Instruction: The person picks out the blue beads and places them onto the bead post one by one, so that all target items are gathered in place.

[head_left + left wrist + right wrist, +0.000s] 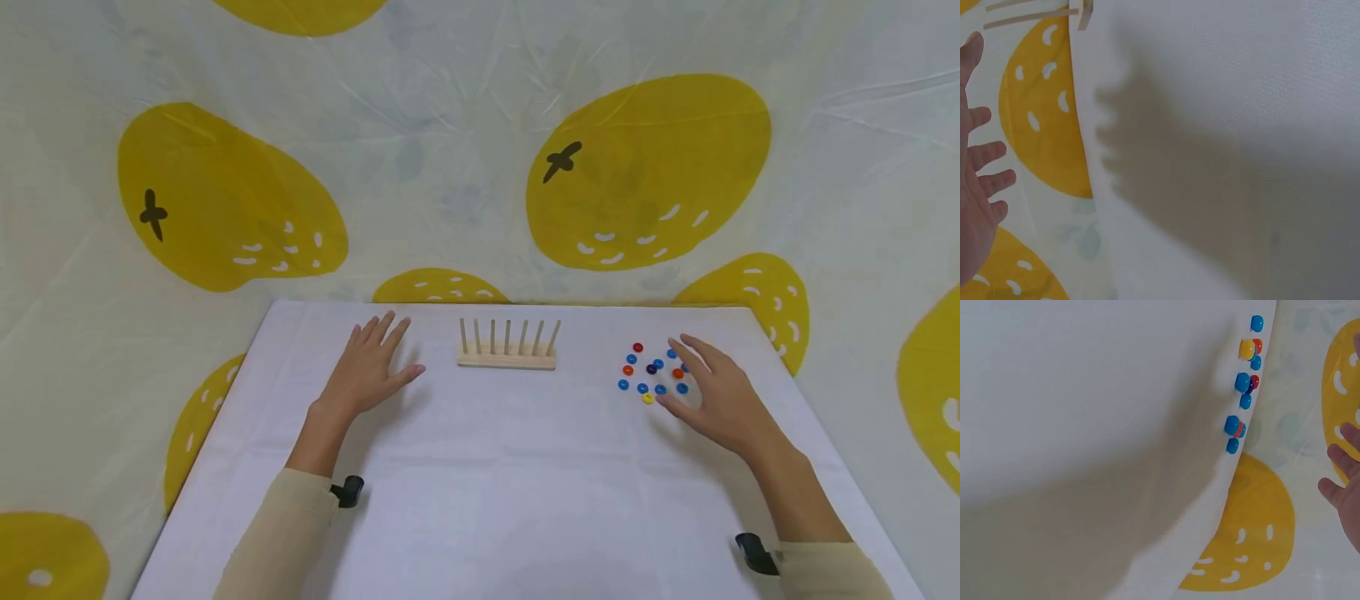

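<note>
My left hand (365,371) hovers over the left of the white table with fingers spread, nothing in it. To its right stands a wooden peg rack (506,362), a pale base with a row of several upright thin pegs, all bare. My right hand (723,400), fingers loosely spread and holding nothing, is above the right edge of a scatter of small ring beads. Most are blue beads (623,385); among them lie a yellow bead (648,398), a red bead (637,347), orange beads (627,370) and a dark bead (651,369). The right hand's fingers partly hide some blue ones.
A white cloth covers the table (502,500), whose far edge runs just behind the rack and beads. Behind it hangs a pale curtain (450,167) printed with large yellow fruit. Dark wrist devices (348,492) show at both sleeves.
</note>
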Action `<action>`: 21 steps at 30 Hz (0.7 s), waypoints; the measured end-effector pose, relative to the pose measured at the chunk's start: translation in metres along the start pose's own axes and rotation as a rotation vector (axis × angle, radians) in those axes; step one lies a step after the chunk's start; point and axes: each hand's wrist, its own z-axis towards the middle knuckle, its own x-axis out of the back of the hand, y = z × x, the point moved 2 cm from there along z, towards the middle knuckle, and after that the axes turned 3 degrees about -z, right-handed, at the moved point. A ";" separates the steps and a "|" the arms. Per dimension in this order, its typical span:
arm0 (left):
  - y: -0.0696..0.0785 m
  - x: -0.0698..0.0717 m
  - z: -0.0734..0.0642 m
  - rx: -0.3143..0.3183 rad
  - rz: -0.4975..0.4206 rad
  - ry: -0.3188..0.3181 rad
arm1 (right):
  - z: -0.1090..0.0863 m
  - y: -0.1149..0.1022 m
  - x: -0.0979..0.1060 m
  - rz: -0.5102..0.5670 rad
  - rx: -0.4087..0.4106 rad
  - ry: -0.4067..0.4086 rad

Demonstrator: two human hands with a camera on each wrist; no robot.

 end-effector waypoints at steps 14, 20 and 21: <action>0.004 -0.015 0.017 -0.080 -0.238 0.008 | -0.013 0.025 -0.009 0.144 -0.067 -0.034; 0.008 -0.027 0.027 -0.040 -0.346 -0.034 | -0.017 0.032 -0.014 0.175 -0.133 -0.072; 0.009 -0.029 0.028 -0.034 -0.366 -0.037 | -0.018 0.033 -0.015 0.181 -0.137 -0.077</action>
